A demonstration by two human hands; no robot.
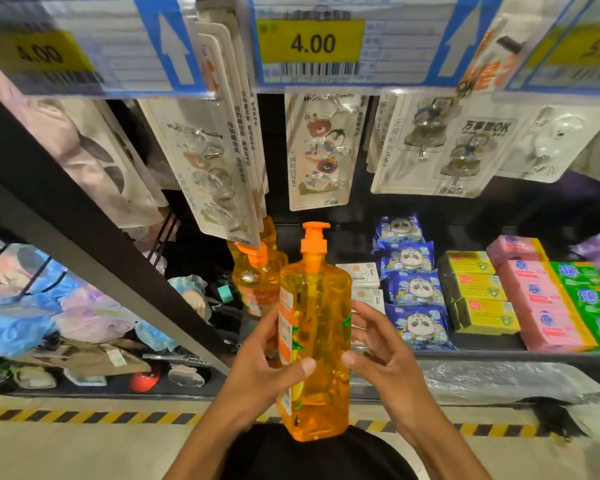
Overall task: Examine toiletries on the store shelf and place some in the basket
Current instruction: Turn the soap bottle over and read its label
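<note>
L hand [257, 368] + R hand [385, 362] grip orange pump bottle [317, 327] | label [286, 327] edge-on, unreadable

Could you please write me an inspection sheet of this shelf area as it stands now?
Surface: black shelf, stocked.
Job's things: orange pump bottle upright, off the shelf, in both hands; second orange bottle on the shelf behind it; basket not in view.
Clutter: blue panda packs, yellow boxes, pink boxes and green boxes in rows.
Grippers: left hand grips the bottle's left side; right hand holds its right side, thumb in front.
Cables: nothing seen.
Surroundings: hook cards hang above; price tag reads 4.00; striped floor tape below.
</note>
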